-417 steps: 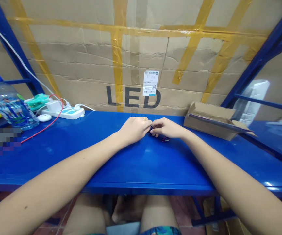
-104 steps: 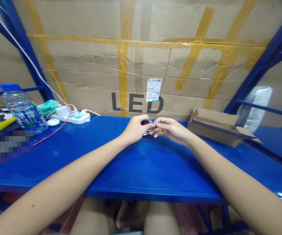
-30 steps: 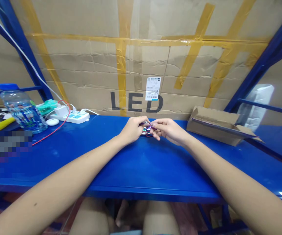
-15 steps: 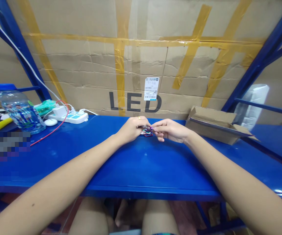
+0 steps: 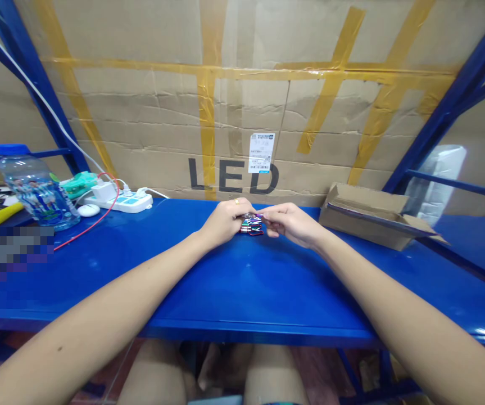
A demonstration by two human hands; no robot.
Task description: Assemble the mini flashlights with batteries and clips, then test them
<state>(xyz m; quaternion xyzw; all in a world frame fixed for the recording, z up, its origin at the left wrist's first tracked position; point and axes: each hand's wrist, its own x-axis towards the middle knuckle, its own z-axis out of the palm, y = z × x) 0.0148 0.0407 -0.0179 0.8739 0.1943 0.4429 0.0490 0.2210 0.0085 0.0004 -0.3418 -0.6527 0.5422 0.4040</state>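
A small bundle of shiny, multicoloured thin pieces [image 5: 252,225] lies between my hands near the back of the blue table [image 5: 242,281]. My left hand [image 5: 226,221], with a ring on one finger, is closed on the bundle's left and upper side. From the right, my right hand [image 5: 288,222] pinches the upper right end of the same bundle with thumb and forefinger; its other fingers are curled below. What exactly the pieces are is too small to tell.
At the left stand a blue-capped bottle [image 5: 37,188], a white power strip [image 5: 130,201] with plugs, a white round case [image 5: 88,210] and a red cable [image 5: 94,224]. An open cardboard box [image 5: 364,216] sits at the right. A large carton [image 5: 158,112] rises behind.
More of the bundle shows between my hands. The fingers of my right hand have shifted slightly up and left, and my left thumb has moved a little.
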